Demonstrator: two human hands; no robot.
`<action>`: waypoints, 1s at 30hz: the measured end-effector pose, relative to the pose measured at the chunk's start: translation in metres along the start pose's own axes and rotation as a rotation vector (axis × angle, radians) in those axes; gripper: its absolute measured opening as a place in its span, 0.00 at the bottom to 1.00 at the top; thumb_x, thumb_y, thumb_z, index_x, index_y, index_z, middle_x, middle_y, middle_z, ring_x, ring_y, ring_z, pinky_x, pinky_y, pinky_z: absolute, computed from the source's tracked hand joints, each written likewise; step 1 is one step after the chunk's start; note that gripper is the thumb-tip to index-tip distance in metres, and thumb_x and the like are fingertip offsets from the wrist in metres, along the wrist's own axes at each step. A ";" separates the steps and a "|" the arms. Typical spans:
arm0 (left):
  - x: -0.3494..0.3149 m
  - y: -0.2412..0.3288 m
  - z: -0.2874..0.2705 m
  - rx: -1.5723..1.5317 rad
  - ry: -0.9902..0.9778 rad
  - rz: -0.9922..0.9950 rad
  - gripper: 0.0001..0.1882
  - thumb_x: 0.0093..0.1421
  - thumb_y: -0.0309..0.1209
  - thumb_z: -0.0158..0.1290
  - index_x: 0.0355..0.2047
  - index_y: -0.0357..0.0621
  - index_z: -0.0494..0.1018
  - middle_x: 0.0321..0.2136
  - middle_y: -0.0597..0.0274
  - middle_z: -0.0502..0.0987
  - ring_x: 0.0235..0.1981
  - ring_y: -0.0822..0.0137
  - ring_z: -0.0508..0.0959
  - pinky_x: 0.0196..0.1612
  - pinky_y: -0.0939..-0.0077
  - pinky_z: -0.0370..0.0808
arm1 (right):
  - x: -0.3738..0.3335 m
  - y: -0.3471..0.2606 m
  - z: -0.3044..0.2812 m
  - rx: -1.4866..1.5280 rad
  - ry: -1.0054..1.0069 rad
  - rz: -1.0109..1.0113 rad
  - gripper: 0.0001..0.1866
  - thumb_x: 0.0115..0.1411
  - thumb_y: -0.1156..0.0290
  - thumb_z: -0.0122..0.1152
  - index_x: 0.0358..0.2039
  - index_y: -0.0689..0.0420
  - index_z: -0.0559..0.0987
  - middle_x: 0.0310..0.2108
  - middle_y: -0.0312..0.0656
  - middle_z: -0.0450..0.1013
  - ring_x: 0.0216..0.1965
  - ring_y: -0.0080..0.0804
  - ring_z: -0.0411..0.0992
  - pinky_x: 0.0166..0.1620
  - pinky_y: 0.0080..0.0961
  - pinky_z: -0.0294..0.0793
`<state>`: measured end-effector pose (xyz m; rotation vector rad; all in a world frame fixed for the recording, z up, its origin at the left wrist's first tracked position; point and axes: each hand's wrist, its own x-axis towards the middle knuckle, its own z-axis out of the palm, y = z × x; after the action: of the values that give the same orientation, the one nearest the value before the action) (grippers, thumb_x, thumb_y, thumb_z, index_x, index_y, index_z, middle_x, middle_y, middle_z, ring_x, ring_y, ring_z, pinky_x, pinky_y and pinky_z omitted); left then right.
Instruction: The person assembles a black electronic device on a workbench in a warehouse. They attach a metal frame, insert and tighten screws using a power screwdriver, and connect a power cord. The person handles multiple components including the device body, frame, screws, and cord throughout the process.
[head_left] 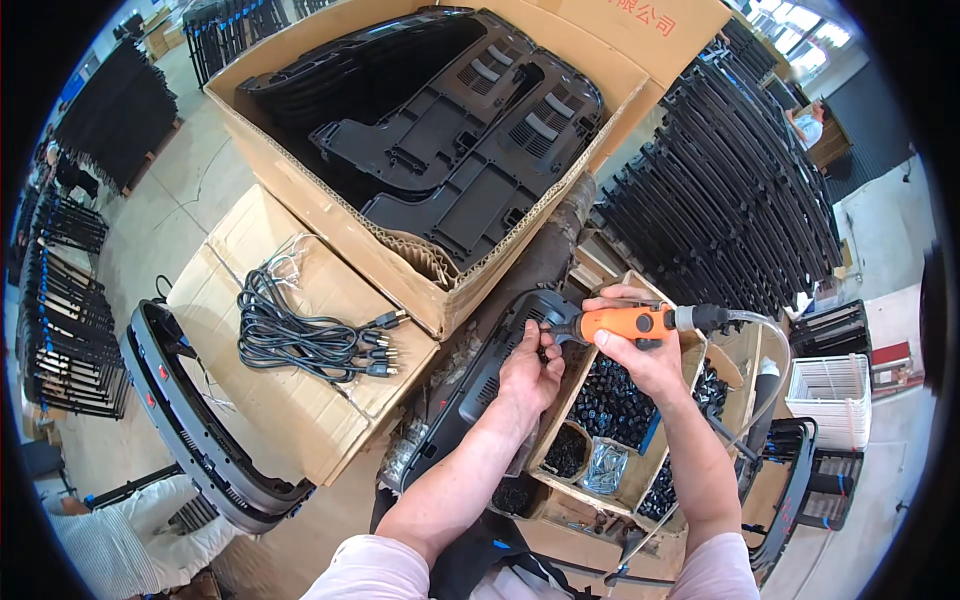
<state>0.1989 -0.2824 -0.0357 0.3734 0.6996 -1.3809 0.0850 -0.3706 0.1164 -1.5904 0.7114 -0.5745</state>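
My right hand [652,368] is wrapped round an orange air screwdriver [622,322] lying nearly level, its tip pointing left. A clear hose [775,335] runs from its back end. By the tip, my left hand [530,378] is closed with its fingers pinched together. What the pinch holds, if anything, is too small to make out. Under both hands lies a long black plastic housing [478,395] with vent slots, set at a slant on a worn padded surface. My left fingers hide the spot where the tool's tip ends.
Right of the housing stands a divided wooden tray [548,478] of small black parts and a bag of screws [605,466]. Ahead is a large carton [390,270] of black panels. Black power cords [290,330] lie on cardboard at left, beside curved grey-black housings [190,440].
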 end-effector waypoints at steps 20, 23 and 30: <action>-0.032 0.005 -0.033 0.233 -0.047 -0.081 0.19 0.81 0.43 0.41 0.46 0.40 0.74 0.40 0.56 0.79 0.39 0.61 0.81 0.47 0.64 0.85 | 0.037 0.029 0.048 -0.053 0.050 -0.048 0.29 0.58 0.80 0.75 0.60 0.64 0.75 0.52 0.48 0.81 0.53 0.31 0.79 0.58 0.30 0.81; -0.047 -0.001 -0.052 0.222 -0.016 -0.150 0.19 0.81 0.40 0.41 0.46 0.37 0.74 0.40 0.53 0.79 0.40 0.58 0.82 0.49 0.62 0.87 | 0.046 0.034 0.056 -0.048 0.030 -0.024 0.28 0.58 0.80 0.75 0.59 0.64 0.76 0.51 0.47 0.81 0.52 0.31 0.80 0.58 0.30 0.80; -0.090 -0.004 -0.084 0.324 -0.022 -0.189 0.18 0.81 0.39 0.43 0.50 0.35 0.74 0.40 0.52 0.79 0.39 0.58 0.83 0.45 0.62 0.86 | 0.052 0.046 0.069 -0.281 -0.031 -0.138 0.19 0.57 0.79 0.75 0.49 0.62 0.80 0.47 0.43 0.81 0.48 0.28 0.79 0.53 0.29 0.80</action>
<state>0.1726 -0.1617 -0.0396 0.5573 0.5016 -1.6813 0.1641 -0.3643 0.0601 -1.9166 0.6843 -0.5667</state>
